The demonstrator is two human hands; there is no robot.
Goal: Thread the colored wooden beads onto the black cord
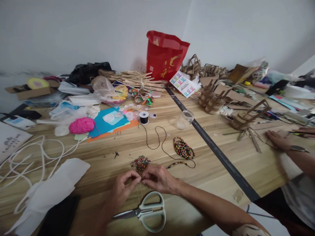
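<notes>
My left hand point(124, 188) and my right hand point(159, 178) meet fingertip to fingertip low on the wooden table point(103, 154), both pinched closed on something too small to make out. Just beyond them lies a small pile of coloured beads point(140, 162). A thin black cord point(159, 141) runs from a black spool point(144, 117) past a coil of strung beads point(183, 148) to my right hand, with a few beads threaded near its end point(176, 164). Scissors with pale handles point(147, 211) lie shut just below my hands.
A pink yarn ball point(82, 125), blue and orange paper point(108, 126), a clear jar point(185, 119), a red bag point(164, 54), straw bundles point(135, 78) and cardboard models point(214, 98) crowd the back. White tubing point(31, 157) and white paper point(54, 186) lie left. Another person's hands point(279, 139) rest at right.
</notes>
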